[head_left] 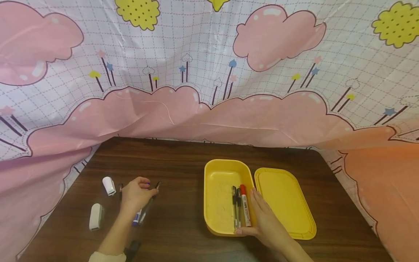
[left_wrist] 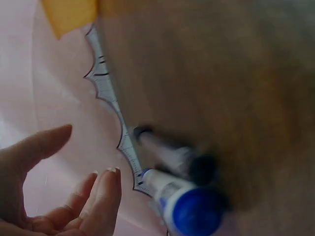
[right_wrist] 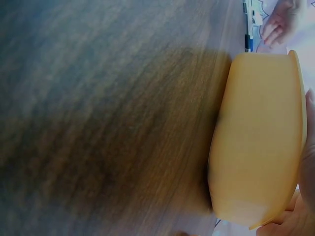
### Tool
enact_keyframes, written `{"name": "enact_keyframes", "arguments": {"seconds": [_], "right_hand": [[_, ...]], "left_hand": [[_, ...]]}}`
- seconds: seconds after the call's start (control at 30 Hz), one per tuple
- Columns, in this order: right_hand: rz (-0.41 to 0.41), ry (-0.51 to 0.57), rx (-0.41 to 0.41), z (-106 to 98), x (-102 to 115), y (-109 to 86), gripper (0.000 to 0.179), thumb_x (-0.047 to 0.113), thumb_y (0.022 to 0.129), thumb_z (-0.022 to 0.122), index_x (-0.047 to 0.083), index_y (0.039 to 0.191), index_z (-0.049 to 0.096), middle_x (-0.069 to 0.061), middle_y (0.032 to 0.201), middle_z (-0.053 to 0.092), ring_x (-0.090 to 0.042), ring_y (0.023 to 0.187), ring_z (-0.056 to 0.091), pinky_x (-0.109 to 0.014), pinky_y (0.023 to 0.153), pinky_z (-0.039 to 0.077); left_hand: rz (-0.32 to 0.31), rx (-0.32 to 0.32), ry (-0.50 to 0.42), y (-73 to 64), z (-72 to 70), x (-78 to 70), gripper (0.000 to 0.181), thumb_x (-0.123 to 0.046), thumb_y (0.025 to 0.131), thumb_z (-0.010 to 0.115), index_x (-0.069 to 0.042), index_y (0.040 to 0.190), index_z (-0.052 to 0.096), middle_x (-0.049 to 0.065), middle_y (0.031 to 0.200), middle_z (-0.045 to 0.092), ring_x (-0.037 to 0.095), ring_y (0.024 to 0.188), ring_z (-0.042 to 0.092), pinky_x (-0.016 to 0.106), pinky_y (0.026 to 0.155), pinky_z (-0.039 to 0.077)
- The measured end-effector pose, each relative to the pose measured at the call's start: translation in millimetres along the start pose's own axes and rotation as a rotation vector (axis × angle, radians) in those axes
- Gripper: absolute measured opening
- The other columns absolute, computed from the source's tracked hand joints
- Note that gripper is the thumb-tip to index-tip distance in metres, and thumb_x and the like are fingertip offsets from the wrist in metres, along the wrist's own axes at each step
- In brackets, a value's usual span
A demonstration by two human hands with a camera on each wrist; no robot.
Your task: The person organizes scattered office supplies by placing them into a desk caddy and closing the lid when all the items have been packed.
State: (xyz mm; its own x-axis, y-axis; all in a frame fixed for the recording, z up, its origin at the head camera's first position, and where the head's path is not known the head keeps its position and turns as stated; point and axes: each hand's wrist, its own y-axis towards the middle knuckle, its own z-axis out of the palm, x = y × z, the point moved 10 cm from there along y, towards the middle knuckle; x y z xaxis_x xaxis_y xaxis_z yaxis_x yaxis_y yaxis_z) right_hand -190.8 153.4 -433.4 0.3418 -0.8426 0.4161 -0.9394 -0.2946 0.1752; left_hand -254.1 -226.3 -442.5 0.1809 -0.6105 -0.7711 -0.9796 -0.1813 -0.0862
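Note:
Over the left part of the table, my left hand (head_left: 134,194) hovers above a blue-capped whiteboard marker (head_left: 136,219) and a black-capped pen (head_left: 144,214). In the left wrist view its fingers are loosely bent, thumb apart, holding nothing; the marker (left_wrist: 182,196) and a blurred pen (left_wrist: 167,152) lie beside them. My right hand (head_left: 266,220) grips the near right corner of a yellow plastic box (head_left: 217,203), fingers along the right wall and thumb at the front rim. Inside lie a red-capped marker (head_left: 245,209) and two black pens (head_left: 238,207), along the right side.
A yellow lid (head_left: 284,203) lies flat right of the box. Two small white objects (head_left: 109,186) of unclear kind lie at the left, with a dark slim item (head_left: 120,189) partly behind my left hand. A patterned curtain (head_left: 209,120) surrounds the dark wooden table (head_left: 173,160).

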Motion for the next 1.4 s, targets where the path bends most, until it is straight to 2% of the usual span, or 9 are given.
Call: {"name": "enact_keyframes", "arguments": {"seconds": [0.1, 0.3, 0.63, 0.77, 0.83, 0.93, 1.07, 1.17, 1.4], "right_hand": [[-0.004, 0.002, 0.001, 0, 1, 0.2, 0.124, 0.062, 0.061, 0.078, -0.007, 0.149, 0.025, -0.028, 0.156, 0.024, -0.046, 0.142, 0.028, -0.061, 0.111, 0.028], [0.004, 0.006, 0.008, 1, 1, -0.1, 0.124, 0.065, 0.061, 0.076, -0.006, 0.149, 0.025, -0.027, 0.157, 0.022, -0.045, 0.143, 0.027, -0.061, 0.112, 0.028], [0.019, 0.012, 0.027, 1, 0, 0.6, 0.125, 0.067, 0.061, 0.075, -0.006, 0.149, 0.025, -0.026, 0.158, 0.020, -0.045, 0.144, 0.024, -0.061, 0.113, 0.026], [0.027, 0.014, 0.034, 2, -1, 0.4, 0.125, 0.065, 0.061, 0.077, -0.007, 0.149, 0.025, -0.027, 0.158, 0.020, -0.045, 0.144, 0.024, -0.061, 0.113, 0.026], [0.026, 0.012, 0.032, 2, -1, 0.1, 0.124, 0.064, 0.061, 0.077, -0.007, 0.149, 0.025, -0.027, 0.157, 0.021, -0.045, 0.144, 0.024, -0.061, 0.113, 0.026], [0.027, 0.008, 0.031, 2, -1, -0.4, 0.124, 0.063, 0.061, 0.078, -0.007, 0.149, 0.025, -0.027, 0.157, 0.021, -0.045, 0.144, 0.025, -0.061, 0.113, 0.026], [0.023, 0.009, 0.031, 2, -1, -0.5, 0.125, 0.065, 0.061, 0.076, -0.007, 0.149, 0.024, -0.027, 0.157, 0.021, -0.045, 0.144, 0.025, -0.061, 0.113, 0.026], [0.020, 0.009, 0.032, 3, -1, -0.5, 0.125, 0.065, 0.062, 0.076, -0.007, 0.149, 0.024, -0.027, 0.157, 0.021, -0.045, 0.144, 0.025, -0.061, 0.113, 0.026], [0.021, 0.007, 0.027, 1, 0, -0.4, 0.124, 0.062, 0.061, 0.078, -0.007, 0.149, 0.024, -0.028, 0.157, 0.021, -0.045, 0.144, 0.025, -0.061, 0.113, 0.026]], "left_hand": [[0.005, -0.016, 0.059, -1.5, 5.6, 3.8, 0.047, -0.019, 0.079, 0.075, 0.004, 0.116, 0.060, 0.026, 0.112, 0.067, 0.042, 0.102, 0.063, 0.053, 0.088, 0.052], [0.029, -0.040, 0.112, -3.4, 9.6, 2.9, 0.046, -0.013, 0.077, 0.077, 0.007, 0.115, 0.059, 0.026, 0.106, 0.067, 0.043, 0.097, 0.063, 0.053, 0.086, 0.052], [0.032, -0.009, 0.152, -1.0, 15.8, 4.3, 0.041, -0.004, 0.075, 0.075, 0.010, 0.110, 0.060, 0.026, 0.099, 0.069, 0.040, 0.090, 0.066, 0.056, 0.085, 0.051], [0.061, -0.013, 0.207, 0.8, 17.6, 4.2, 0.031, -0.001, 0.071, 0.075, 0.010, 0.098, 0.064, 0.021, 0.084, 0.070, 0.038, 0.080, 0.067, 0.058, 0.083, 0.051], [0.061, -0.002, 0.227, 1.3, 19.2, 5.5, 0.023, -0.001, 0.071, 0.075, 0.008, 0.090, 0.066, 0.017, 0.076, 0.068, 0.035, 0.075, 0.066, 0.058, 0.079, 0.052], [0.051, 0.022, 0.241, 1.5, 21.7, 7.1, 0.015, -0.003, 0.071, 0.075, 0.004, 0.081, 0.067, 0.014, 0.073, 0.066, 0.033, 0.074, 0.064, 0.060, 0.079, 0.050], [0.014, 0.069, 0.226, 1.5, 24.8, 10.5, 0.021, -0.008, 0.073, 0.076, 0.004, 0.089, 0.068, 0.021, 0.088, 0.069, 0.041, 0.087, 0.063, 0.063, 0.085, 0.047], [-0.015, 0.088, 0.196, 1.8, 26.1, 14.1, 0.029, -0.010, 0.075, 0.076, 0.002, 0.099, 0.067, 0.020, 0.094, 0.069, 0.043, 0.092, 0.062, 0.060, 0.084, 0.046], [0.011, 0.049, 0.171, 2.8, 22.1, 9.0, 0.029, -0.012, 0.072, 0.076, -0.004, 0.098, 0.068, 0.010, 0.086, 0.073, 0.031, 0.083, 0.064, 0.053, 0.081, 0.045]]}}
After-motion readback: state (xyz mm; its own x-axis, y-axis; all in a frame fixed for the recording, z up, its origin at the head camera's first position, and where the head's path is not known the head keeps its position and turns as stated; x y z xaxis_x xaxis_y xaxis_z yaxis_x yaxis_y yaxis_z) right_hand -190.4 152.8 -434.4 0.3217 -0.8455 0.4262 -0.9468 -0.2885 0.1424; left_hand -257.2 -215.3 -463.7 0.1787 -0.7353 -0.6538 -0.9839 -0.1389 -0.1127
